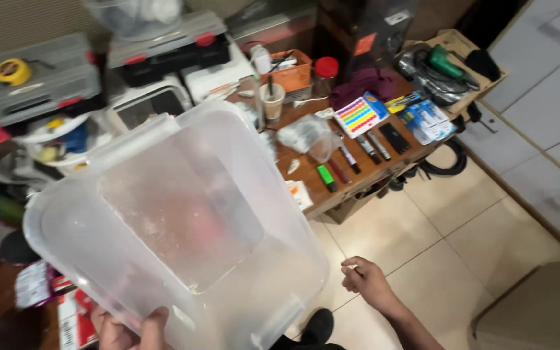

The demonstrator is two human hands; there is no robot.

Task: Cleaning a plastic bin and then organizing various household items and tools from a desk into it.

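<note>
A large clear plastic bin (183, 220) fills the left and middle of the view, held up and tilted with its open side toward the camera, so the cloudy, scuffed bottom panel faces back. The left hand (128, 330) is clamped on its near rim at the bottom edge of the view, fingers curled over the lip. The right hand (365, 280) hangs free just beside the bin's lower right corner, fingers loosely curled together and holding nothing, above the pale tiled floor (461, 240).

Behind the bin stands a low wooden table (312, 181), partly blocked from view by the bin's upper corner. On it lie a row of markers (351, 161) (one green, the others dark), a sheet of coloured dot stickers (358, 115), a crumpled clear bag (306, 135), a paper cup (271, 100), an orange basket (290, 72) and a red-lidded jar (325, 72). A green-handled tool (447, 66) rests in a cardboard box at the table's far end.

To the left, grey tool cases (40, 81) are stacked, with a yellow tape measure (10, 70) on top. A cardboard box (539, 311) sits at lower right.
</note>
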